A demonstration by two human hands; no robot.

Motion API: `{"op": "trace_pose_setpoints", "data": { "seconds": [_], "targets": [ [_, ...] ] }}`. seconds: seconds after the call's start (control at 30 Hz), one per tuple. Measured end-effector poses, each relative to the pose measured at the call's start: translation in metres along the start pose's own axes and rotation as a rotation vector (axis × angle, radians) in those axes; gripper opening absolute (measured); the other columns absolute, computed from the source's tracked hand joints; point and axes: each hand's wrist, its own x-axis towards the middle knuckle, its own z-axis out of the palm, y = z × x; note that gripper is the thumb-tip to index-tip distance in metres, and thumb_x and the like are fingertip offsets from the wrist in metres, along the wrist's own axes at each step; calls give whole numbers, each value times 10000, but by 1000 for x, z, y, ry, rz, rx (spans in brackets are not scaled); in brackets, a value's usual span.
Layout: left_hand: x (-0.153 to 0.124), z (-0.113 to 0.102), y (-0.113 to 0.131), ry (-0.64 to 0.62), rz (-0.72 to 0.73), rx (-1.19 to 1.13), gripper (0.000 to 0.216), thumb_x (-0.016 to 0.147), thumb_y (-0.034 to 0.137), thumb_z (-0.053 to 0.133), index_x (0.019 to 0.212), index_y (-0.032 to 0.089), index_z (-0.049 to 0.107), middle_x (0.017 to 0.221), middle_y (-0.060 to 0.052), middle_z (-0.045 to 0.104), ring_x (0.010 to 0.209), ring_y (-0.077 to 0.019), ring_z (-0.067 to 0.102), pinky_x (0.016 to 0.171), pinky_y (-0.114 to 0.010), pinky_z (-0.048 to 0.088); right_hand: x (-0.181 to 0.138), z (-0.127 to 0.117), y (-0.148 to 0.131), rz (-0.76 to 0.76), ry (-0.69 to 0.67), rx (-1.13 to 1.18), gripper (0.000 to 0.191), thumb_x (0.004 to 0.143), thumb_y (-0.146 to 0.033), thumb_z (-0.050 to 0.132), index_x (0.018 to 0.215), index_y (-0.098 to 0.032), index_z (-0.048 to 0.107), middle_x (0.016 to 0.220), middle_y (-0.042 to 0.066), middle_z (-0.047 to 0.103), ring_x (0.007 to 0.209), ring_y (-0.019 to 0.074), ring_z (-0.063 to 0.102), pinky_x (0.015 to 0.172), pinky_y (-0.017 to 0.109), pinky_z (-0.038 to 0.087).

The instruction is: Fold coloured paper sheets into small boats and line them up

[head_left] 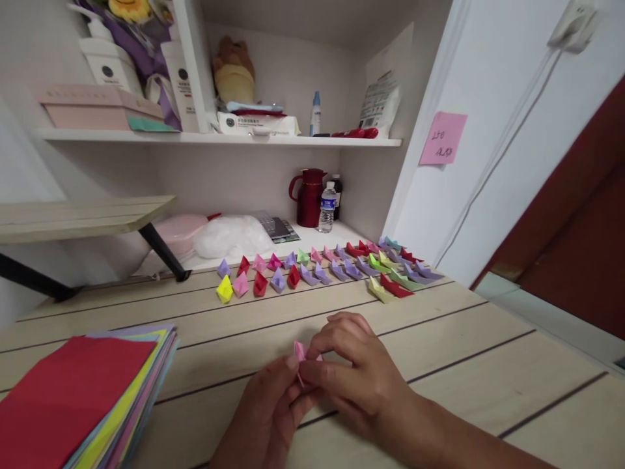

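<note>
A small folded piece of pink paper [301,354] is pinched between both of my hands low in the middle of the view, just above the wooden table [488,365]. My left hand [266,417] grips it from below with closed fingers. My right hand [354,371] pinches it from the right, fingers curled over it. Most of the paper is hidden by my fingers. Beyond my hands, several folded paper boats [317,267] in pink, red, purple, yellow and green stand in rows across the table.
A stack of coloured paper sheets [78,397], red on top, lies at the front left. A wooden board [73,218] on black brackets juts out at the left. A red jug [308,197] and water bottle [327,207] stand at the back. Shelves above hold boxes and bottles.
</note>
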Motion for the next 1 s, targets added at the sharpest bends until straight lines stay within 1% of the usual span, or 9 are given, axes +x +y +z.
{"op": "trace_pose_setpoints", "data": {
  "seconds": [0.07, 0.17, 0.33, 0.4, 0.57, 0.73, 0.8, 0.9, 1.0],
  "targets": [
    [-1, 2, 0, 14, -8, -1, 134, 780, 299, 731, 822, 173, 746, 939, -78, 725, 909, -194, 640, 889, -343, 502, 0, 0, 0, 26, -17, 32, 198, 884, -98, 555, 995, -241, 633, 975, 29, 657, 875, 187, 560, 878, 410, 407],
    [-1, 0, -1, 14, 3, -8, 116, 778, 295, 728, 803, 182, 739, 894, -64, 715, 892, -186, 635, 911, -346, 490, 0, 1, -1, 64, -9, 74, 180, 894, -91, 533, 964, -237, 610, 931, 22, 661, 871, 185, 565, 881, 404, 413],
    [2, -5, -4, -26, 20, 1, 129, 797, 291, 717, 839, 172, 743, 853, -56, 691, 869, -171, 618, 908, -334, 484, 2, 1, -2, 91, 17, 119, 187, 890, -77, 517, 953, -239, 587, 906, 15, 662, 843, 179, 571, 878, 398, 411],
    [3, -6, -5, -42, 12, 17, 146, 828, 291, 687, 852, 156, 737, 859, -65, 693, 865, -166, 611, 920, -338, 476, 2, 2, -1, 88, 23, 128, 191, 884, -70, 519, 950, -238, 583, 901, 14, 659, 839, 180, 570, 873, 401, 410],
    [2, -4, -4, -45, 19, 41, 184, 858, 306, 653, 794, 146, 716, 842, -68, 692, 873, -167, 605, 954, -351, 455, 0, 3, 0, 81, 25, 179, 172, 885, -68, 518, 893, -234, 564, 903, 14, 651, 843, 175, 578, 848, 385, 424],
    [2, 0, -1, -37, 6, 64, 184, 841, 320, 670, 817, 147, 727, 883, -82, 704, 951, -204, 622, 963, -359, 444, 1, 2, 1, 88, 24, 241, 182, 886, -66, 519, 875, -235, 586, 915, 21, 657, 868, 179, 593, 805, 363, 448],
    [2, -1, -2, -35, -1, 62, 186, 836, 326, 676, 827, 148, 730, 884, -84, 707, 943, -203, 626, 960, -359, 445, 2, 3, 1, 89, 35, 271, 200, 880, -57, 523, 871, -239, 606, 912, 19, 658, 858, 176, 595, 793, 355, 455],
    [2, -4, -4, -26, -6, 35, 169, 844, 308, 669, 783, 160, 723, 856, -64, 702, 887, -170, 623, 952, -345, 447, 3, 4, 1, 116, 48, 331, 198, 869, -53, 535, 861, -238, 605, 890, 17, 654, 846, 175, 600, 782, 346, 464],
    [2, -7, -6, -12, -10, 32, 194, 865, 324, 640, 834, 157, 733, 885, -76, 707, 892, -173, 626, 938, -341, 453, 3, 4, 1, 179, 53, 391, 198, 849, -39, 550, 886, -231, 582, 880, 20, 660, 848, 179, 609, 802, 352, 470]
  ]
}}
